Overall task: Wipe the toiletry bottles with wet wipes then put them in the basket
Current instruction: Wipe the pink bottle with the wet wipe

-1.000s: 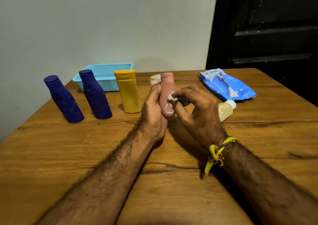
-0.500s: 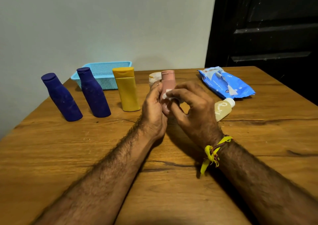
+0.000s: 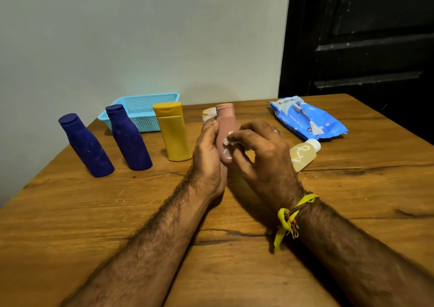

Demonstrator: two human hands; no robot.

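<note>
Centrally, above the wooden tabletop (image 3: 70, 224), the left hand (image 3: 207, 161) holds a pink bottle (image 3: 226, 128) upright, cap uppermost, fingers curled round its left side and back. Right hand (image 3: 263, 156) meets it from the other side, its grip pinching a small white wet wipe (image 3: 229, 141) against the bottle's front face, fingertips bent onto the wipe. A ring shows on one right finger; a yellow thread band (image 3: 287, 219) is tied at the right wrist. Both forearms reach in from the near edge. Left of the hands, three bottles stand on the tabletop in a row: a yellow bottle (image 3: 175, 131) nearest the hands, then a dark blue bottle (image 3: 128, 138), then a second dark blue bottle (image 3: 85, 145) furthest left; both blue ones appear to lean, caps toward the left. Behind the blue and yellow bottles sits a light blue mesh basket (image 3: 141, 109), against the wall, nothing visible inside it. A pale capped bottle (image 3: 209, 115) peeks out behind the pink one, mostly hidden. Right of the hands, a small amber bottle (image 3: 303, 154) with a white cap lies on its side, cap pointing away. Beyond it, a blue wet-wipe pack (image 3: 307, 118), torn open on top, lies flat near the far right edge.
</note>
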